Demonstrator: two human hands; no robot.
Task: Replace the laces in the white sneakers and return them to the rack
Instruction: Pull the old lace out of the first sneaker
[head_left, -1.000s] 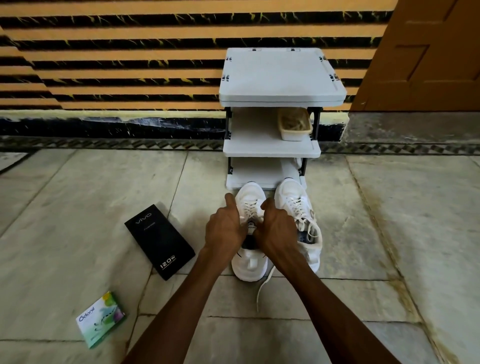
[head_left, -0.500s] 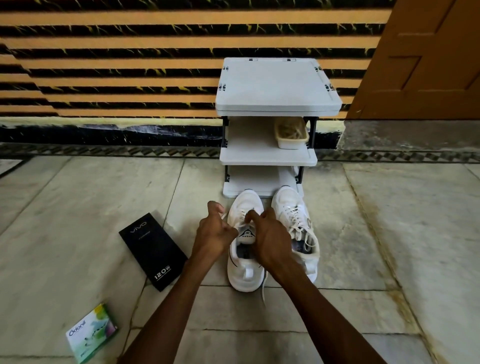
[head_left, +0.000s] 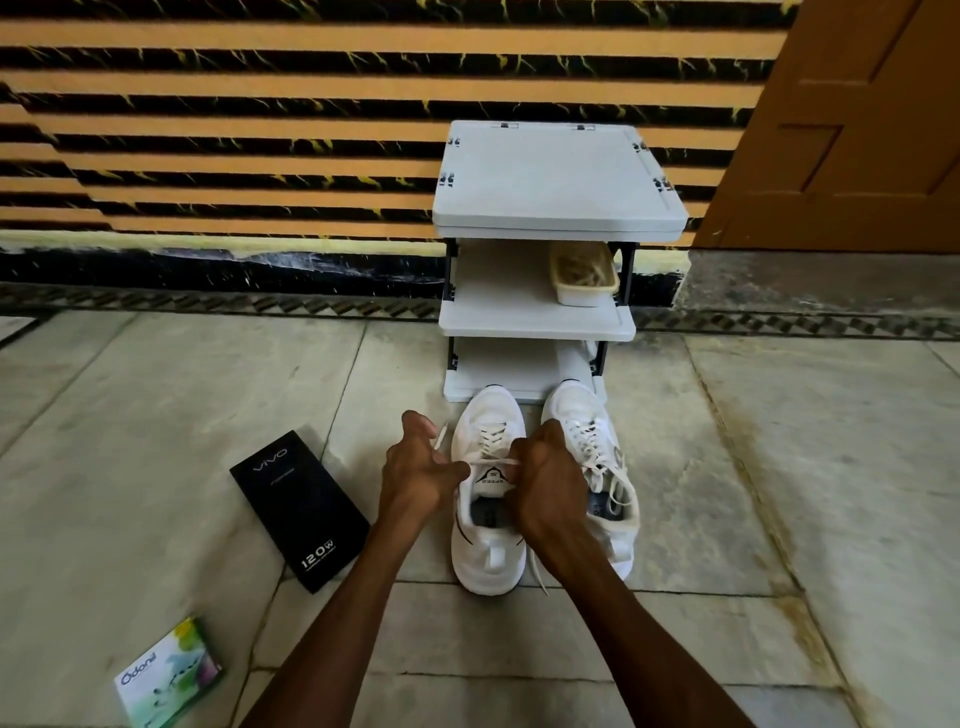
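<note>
At centre frame both hands work over a white low-top sneaker (head_left: 485, 545) that stands on the grey stone floor (head_left: 779, 467), its toe just before the white three-shelf plastic rack (head_left: 535, 328). A flat white lace (head_left: 491, 461) is drawn taut across the tongue, running left to right between the hands. The left hand (head_left: 418, 470) has its fingers (head_left: 415, 423) curled and pinches one end, whose tip sticks up past them. The right hand (head_left: 550, 483) is fisted round the other side. Both hands sit at the upper eyelets, so neither looks nearer. The sneaker's long axis runs bottom to top of frame, toe toward the rack, heel toward the viewer, crosswise to the lace. A second white sneaker (head_left: 597, 452), already laced, stands just beside it to the right, pointing the same way.
</note>
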